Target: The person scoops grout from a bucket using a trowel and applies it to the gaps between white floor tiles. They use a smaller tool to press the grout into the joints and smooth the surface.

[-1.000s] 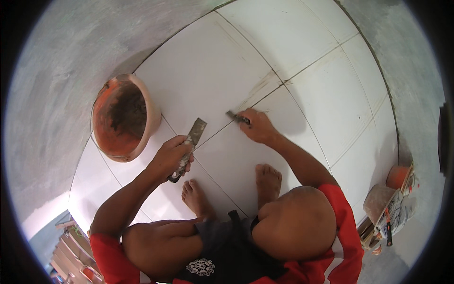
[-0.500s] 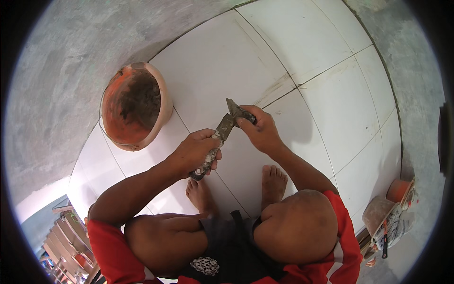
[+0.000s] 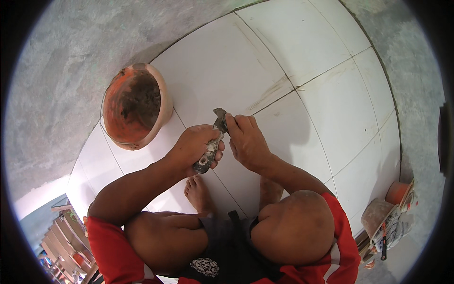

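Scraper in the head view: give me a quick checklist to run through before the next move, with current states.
1. Left hand grips the scraper by its handle: ok.
2. Right hand at the blade end, fingertips on it: ok.
3. Blade clean of mortar: cannot tell, hands cover most of it.
4. Orange bucket upright on the floor beside the left hand, dark mortar inside: ok.
5. Tile joint ahead of the hands: smeared, not ok.
6. Bare feet out from under the tool: not ok, just below it.
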